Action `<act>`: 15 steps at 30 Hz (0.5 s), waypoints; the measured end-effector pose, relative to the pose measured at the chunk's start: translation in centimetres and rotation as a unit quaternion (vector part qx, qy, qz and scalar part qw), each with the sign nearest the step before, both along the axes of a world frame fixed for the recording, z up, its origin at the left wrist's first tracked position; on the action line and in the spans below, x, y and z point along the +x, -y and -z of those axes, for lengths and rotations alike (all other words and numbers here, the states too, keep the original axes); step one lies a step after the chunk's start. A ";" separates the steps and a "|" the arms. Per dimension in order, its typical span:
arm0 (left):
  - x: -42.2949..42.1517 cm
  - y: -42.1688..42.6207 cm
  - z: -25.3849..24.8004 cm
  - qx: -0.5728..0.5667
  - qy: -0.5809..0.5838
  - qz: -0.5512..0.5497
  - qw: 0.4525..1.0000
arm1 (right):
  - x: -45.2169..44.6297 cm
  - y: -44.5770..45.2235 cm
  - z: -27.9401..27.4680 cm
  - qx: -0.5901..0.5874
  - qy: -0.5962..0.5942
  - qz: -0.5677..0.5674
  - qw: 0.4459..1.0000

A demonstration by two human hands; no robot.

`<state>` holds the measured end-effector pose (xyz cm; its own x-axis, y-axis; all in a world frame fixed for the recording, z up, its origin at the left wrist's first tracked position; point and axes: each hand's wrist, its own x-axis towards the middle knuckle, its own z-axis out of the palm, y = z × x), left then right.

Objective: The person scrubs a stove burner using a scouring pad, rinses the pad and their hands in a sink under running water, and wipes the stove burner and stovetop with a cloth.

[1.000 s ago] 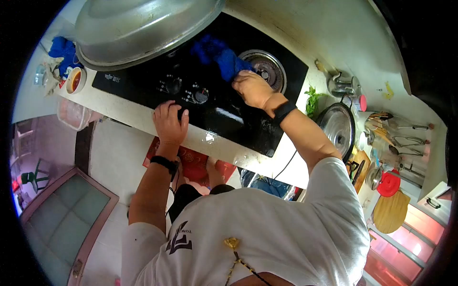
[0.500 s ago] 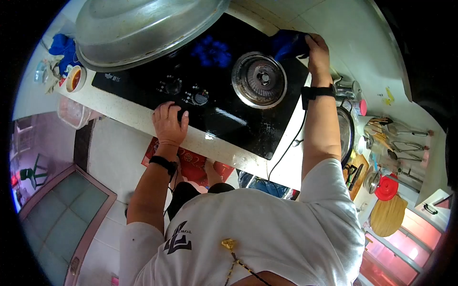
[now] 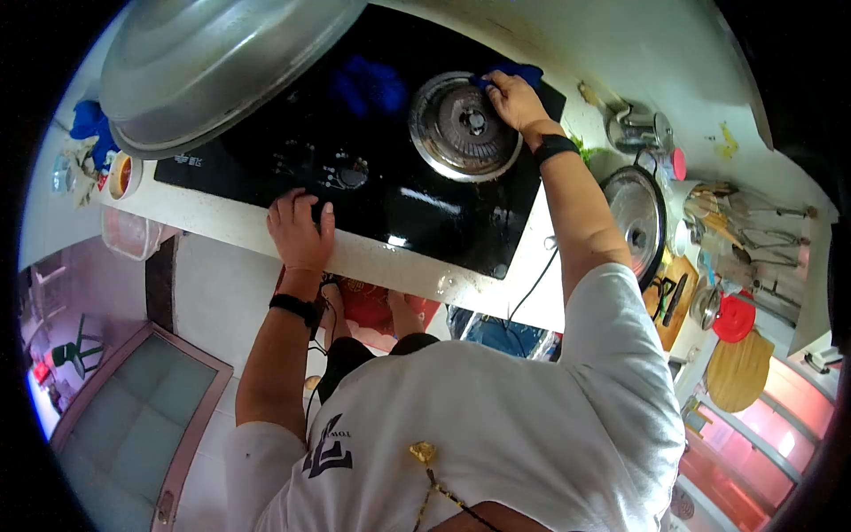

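A dark blue cloth is bunched under the fingers of my right hand, at the rim of the round metal burner. The burner sits in a black glass cooktop, and part of its far right side is hidden by that hand. My left hand lies on the front edge of the cooktop, fingers stretched out and holding nothing. Just beyond its fingertips is a control knob. A large dull metal lid or pan covers the cooktop's left side.
A small bowl of red sauce stands at the counter's left end, near a blue bundle. To the right are a metal kettle, a glass-lidded pan, a knife and several hanging utensils. A black cable crosses the front counter.
My right hand has moved left and nearer with the blue cloth, from the cooktop's far right corner onto the burner's rim. The left hand stays at the front edge. The whole view has shifted slightly.
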<state>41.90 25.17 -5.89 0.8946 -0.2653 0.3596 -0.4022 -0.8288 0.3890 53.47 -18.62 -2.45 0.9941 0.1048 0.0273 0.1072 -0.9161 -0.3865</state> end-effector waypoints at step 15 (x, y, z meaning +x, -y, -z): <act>0.3 -0.6 0.0 -0.015 0.029 0.019 0.999 | -9.8 -1.3 1.1 -0.008 -0.023 0.283 0.959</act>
